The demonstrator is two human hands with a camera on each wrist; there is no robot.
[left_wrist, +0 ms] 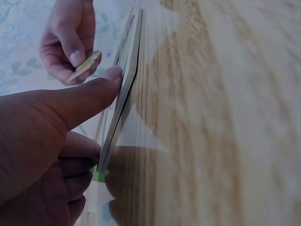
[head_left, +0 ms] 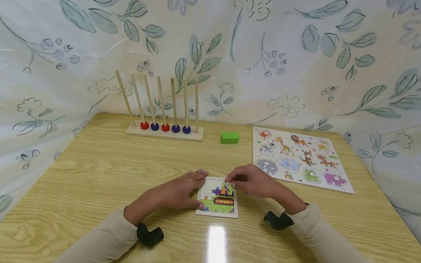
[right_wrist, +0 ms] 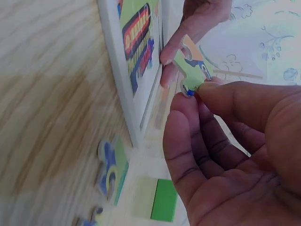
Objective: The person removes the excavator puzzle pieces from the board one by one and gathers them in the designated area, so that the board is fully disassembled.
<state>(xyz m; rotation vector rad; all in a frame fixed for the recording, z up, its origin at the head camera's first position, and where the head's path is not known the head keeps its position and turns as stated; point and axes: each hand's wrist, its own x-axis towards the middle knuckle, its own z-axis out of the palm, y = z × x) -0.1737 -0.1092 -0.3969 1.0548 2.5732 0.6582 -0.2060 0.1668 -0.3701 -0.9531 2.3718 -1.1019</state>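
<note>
A small jigsaw board point(head_left: 200, 213) with a tracked-vehicle picture lies flat on the table, partly filled. My left hand point(head_left: 177, 191) rests along its left side, thumb on the lower left rim and fingertips by the top left corner. Between thumb and fingertips, my right hand point(head_left: 255, 182) pinches a jigsaw piece point(right_wrist: 194, 70), green with orange and blue parts. In the head view that piece is over the board's upper right; the left wrist view shows it tilted and raised. A loose jigsaw piece point(right_wrist: 113, 169) lies beside the board, with part of another point(right_wrist: 91, 220) at the frame's edge.
Behind the board is a green block point(head_left: 229, 138). At the back left stands a wooden peg rack point(head_left: 164, 135) with red and blue beads on upright rods. An animal puzzle board point(head_left: 301, 159) lies at the right. A patterned cloth point(head_left: 234, 69) hangs behind the table.
</note>
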